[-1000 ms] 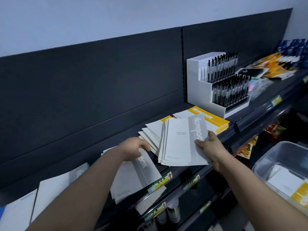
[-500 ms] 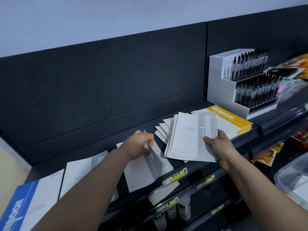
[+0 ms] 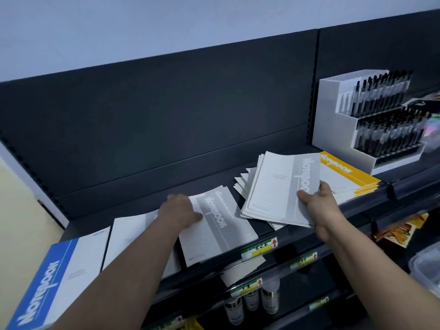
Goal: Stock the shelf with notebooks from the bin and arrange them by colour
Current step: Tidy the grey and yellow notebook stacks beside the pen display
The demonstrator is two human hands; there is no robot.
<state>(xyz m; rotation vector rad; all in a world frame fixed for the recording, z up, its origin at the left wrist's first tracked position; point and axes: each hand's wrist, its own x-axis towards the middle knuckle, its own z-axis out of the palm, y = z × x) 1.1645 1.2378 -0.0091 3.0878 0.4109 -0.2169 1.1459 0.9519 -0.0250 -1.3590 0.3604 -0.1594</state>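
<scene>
My right hand [image 3: 319, 206] grips a stack of grey notebooks [image 3: 278, 186] at its near right corner, lifted slightly over the dark shelf [image 3: 142, 198]. My left hand [image 3: 181, 210] rests on the left edge of a single grey notebook [image 3: 219, 225] lying flat on the shelf, thumb on the cover. To the left lie a white-backed notebook [image 3: 128, 236] and a blue notebook [image 3: 54, 277]. Yellow notebooks [image 3: 345, 177] sit stacked at the right. More white notebooks [image 3: 242, 182] fan out under the held stack.
A white pen display [image 3: 366, 120] full of black pens stands at the right back. Price tags [image 3: 259, 248] line the shelf's front rail. Bottles [image 3: 252, 301] stand on the lower shelf. A clear plastic bin [image 3: 426, 265] shows at the right edge.
The view has swung left. My left hand has laid the single grey notebook flat face up on the shelf. My right hand still holds the stack, a bit higher.
</scene>
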